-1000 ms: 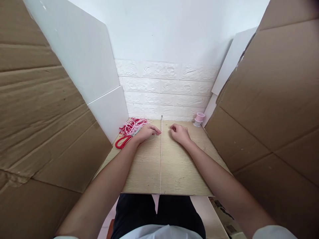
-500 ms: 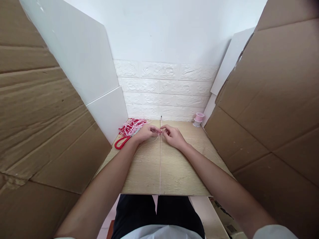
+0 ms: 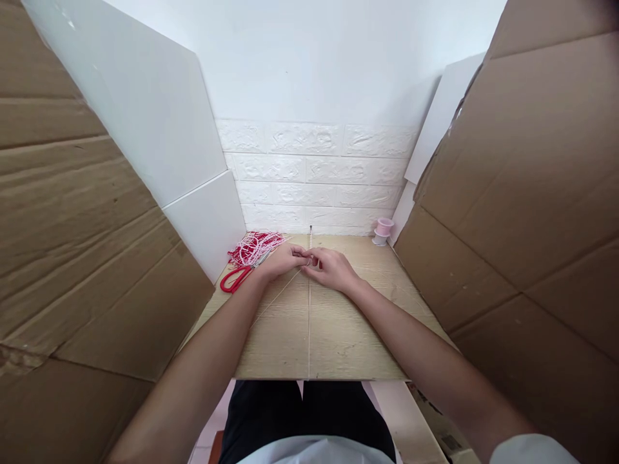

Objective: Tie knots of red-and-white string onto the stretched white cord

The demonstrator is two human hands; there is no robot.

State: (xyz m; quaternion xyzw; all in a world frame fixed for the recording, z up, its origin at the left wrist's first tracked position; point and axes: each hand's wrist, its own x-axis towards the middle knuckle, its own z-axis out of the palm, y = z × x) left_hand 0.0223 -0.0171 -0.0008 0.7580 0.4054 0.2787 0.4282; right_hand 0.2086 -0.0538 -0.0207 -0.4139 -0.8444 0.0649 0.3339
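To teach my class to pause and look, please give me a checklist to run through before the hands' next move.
1. Left hand and right hand close together over the wooden tabletop: ok.
2. Thin pale cord straight from the hands to the tabletop's near edge: ok.
3. Secure grip on the fine pale thread: cannot tell, contact hidden.
4. Red-handled metal scissors clear of the left hand: cannot tell.
5. Tangled red-and-pale cord heap apart from the thin pale cord: ok.
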